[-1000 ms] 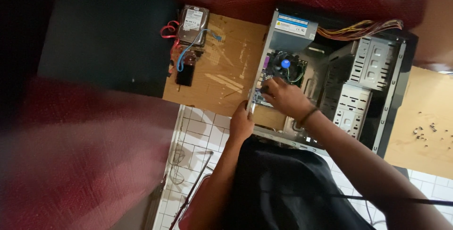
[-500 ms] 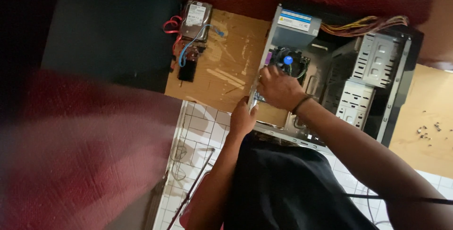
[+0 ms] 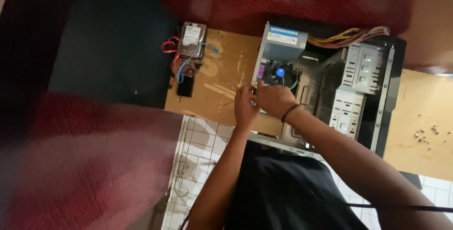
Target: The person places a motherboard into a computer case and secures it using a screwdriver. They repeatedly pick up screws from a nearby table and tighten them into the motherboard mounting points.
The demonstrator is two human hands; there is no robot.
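Both hands have shifted left since the earlier frame, from inside the case to its near-left edge. Left hand (image 3: 245, 106) sits at the rim of the open computer case (image 3: 377, 102), fingers curled together on something small at the edge; cannot tell what. Right hand (image 3: 275, 99) with a dark wristband touches the left one, fingers bent down onto the motherboard just below the cooler fan (image 3: 279, 72); grip unclear. Case lies open on a wooden board (image 3: 222, 83), grey power supply (image 3: 283, 41) at its top, drive cage (image 3: 358, 83) to the right. Hard drive (image 3: 192, 40) with red and blue cables lies well apart on the board's left. Loose screws (image 3: 427, 135) at far right.
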